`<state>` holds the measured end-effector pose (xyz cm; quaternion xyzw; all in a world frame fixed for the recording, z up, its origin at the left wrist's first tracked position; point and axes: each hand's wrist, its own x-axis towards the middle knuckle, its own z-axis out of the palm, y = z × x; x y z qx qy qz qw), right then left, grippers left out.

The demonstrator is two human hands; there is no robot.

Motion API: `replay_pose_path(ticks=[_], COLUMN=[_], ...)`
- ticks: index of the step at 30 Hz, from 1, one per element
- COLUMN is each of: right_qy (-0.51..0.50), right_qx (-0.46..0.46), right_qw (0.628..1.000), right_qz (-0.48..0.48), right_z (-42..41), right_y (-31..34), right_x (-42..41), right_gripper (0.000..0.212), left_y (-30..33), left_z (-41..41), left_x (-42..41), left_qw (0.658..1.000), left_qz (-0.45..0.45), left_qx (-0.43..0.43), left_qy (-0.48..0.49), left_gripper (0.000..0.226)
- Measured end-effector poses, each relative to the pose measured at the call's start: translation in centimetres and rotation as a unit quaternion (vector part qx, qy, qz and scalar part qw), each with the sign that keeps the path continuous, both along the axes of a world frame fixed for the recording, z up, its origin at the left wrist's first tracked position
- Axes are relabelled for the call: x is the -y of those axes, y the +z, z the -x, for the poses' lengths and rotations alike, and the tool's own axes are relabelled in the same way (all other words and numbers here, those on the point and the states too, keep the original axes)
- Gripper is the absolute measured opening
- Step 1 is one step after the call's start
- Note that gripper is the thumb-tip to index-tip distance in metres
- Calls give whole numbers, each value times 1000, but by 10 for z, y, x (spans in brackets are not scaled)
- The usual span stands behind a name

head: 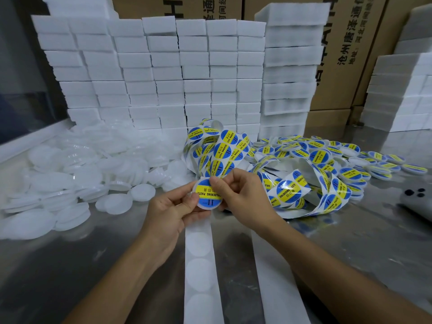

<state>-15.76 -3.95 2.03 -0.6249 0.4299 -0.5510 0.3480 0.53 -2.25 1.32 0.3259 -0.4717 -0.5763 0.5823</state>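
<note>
Nearest, on the steel counter [93, 277]: two spent white backing strips [201, 265], side by side, running toward the lower edge; round blank patches show on the left one.

Item in hand: one round white lid [205, 204], faced with a blue-and-yellow "SOLDERING PASTE" label [207, 194], held just above the counter at the far end of the left strip.
- Left hand [170, 211]: fingers curled, thumb and fingertips gripping the lid's left and lower rim.
- Right hand [236, 195]: thumb and forefinger pinching the label's upper right edge, other fingers curled behind.

Just beyond the hands: a loose tangle of label strip [222, 155], unused labels in a row on it, looping to the right.

Left of centre: a heap of plain white lids [70, 183], unlabelled.

Right of centre: a heap of labelled lids [339, 155], spread flat. A grey device [418, 202] with dark dots lies at the right edge.

Behind: stacked white foam blocks [163, 78] in columns; a taller stack of foam trays [287, 66] beside them; more foam [402, 101] far right.

Rearmost: cardboard cartons [346, 54] printed with Chinese characters.
</note>
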Motion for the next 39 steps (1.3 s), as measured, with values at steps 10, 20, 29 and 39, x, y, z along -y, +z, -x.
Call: replay_pose_path(ticks=[10,20,29,39], right_qy=[56,47,-8,-173], right_qx=[-38,-130,-268,-107], right_qw=[998,988,935,973], right_qz=[3,63,231,113], right_z=[-5,-2,5,71], right_y=[0,-4,3,36], right_x=[-4,-2,-7,21], right_gripper=[28,48,43,24], left_y=[-2,0,4,-6], left_z=[1,-2,1,27], left_x=[3,2,-2,-13], left_qw=[997,992,997,982], left_qz=[-31,-23,-5,36], left_qx=[-3,-12,19,185], left_qy=[78,122,73,12], left_gripper=[16,13,21,9])
